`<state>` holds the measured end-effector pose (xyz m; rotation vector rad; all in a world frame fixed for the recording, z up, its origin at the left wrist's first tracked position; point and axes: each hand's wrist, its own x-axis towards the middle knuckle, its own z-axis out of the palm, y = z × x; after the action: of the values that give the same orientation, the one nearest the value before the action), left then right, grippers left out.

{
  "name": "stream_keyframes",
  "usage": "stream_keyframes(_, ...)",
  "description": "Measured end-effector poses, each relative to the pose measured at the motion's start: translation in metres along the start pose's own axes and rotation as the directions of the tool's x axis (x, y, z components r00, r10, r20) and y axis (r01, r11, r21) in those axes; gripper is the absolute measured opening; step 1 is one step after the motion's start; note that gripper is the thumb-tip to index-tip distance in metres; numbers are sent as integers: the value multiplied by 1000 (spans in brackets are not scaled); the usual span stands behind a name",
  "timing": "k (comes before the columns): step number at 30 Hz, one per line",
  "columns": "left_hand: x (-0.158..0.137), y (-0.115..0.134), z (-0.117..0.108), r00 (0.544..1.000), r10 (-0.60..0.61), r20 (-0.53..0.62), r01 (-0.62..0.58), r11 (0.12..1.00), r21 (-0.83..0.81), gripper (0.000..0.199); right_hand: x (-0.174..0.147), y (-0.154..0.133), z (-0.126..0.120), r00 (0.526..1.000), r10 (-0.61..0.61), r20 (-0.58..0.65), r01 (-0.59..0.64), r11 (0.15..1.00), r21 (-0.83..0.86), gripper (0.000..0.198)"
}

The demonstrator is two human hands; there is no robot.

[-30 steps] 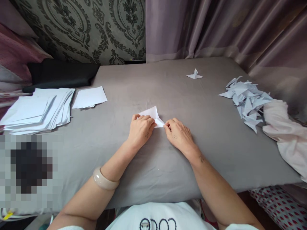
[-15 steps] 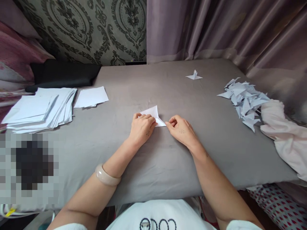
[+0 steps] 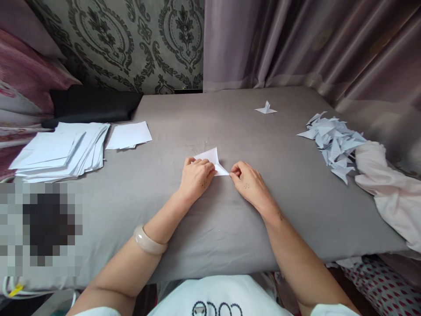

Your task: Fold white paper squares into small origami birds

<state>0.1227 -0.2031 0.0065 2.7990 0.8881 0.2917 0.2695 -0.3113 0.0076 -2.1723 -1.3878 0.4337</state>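
Observation:
A partly folded sheet of white paper (image 3: 211,156) lies on the grey cloth in front of me, one corner standing up and another pointing right. My left hand (image 3: 197,175) is closed over its left part, fingers curled and covering much of it. The fingertips of my right hand (image 3: 246,180) pinch the pointed right corner. Between the two hands a narrow white flap shows. How the paper is folded beneath my left fingers is hidden.
White paper stacks (image 3: 88,147) and a smaller pile of sheets (image 3: 130,135) lie left. One folded paper bird (image 3: 266,108) stands at the back; a heap of folded paper birds (image 3: 335,140) sits right beside pale pink fabric (image 3: 378,171). A black cloth (image 3: 95,104) lies back left.
Both hands stay at the paper with almost no movement. The whole view has shifted slightly.

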Motion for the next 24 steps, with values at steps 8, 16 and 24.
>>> stream_keyframes(8, -1, -1, 3, 1000, 15, -27, -15, 1000, 4, 20, -13, -21, 15, 959, -280, 49, 284, 951, -121, 33)
stream_keyframes(16, -9, -5, 6, 992, -83, -93, 68, 985, -159, 13, -28, -31, 16, 942, -311, 125, 332, 823, -461, 34)
stream_keyframes(24, -5, -12, 13, 986, -160, -52, 143, 962, -234, 16, -24, -24, 20, 932, -331, 148, 362, 825, -434, 46)
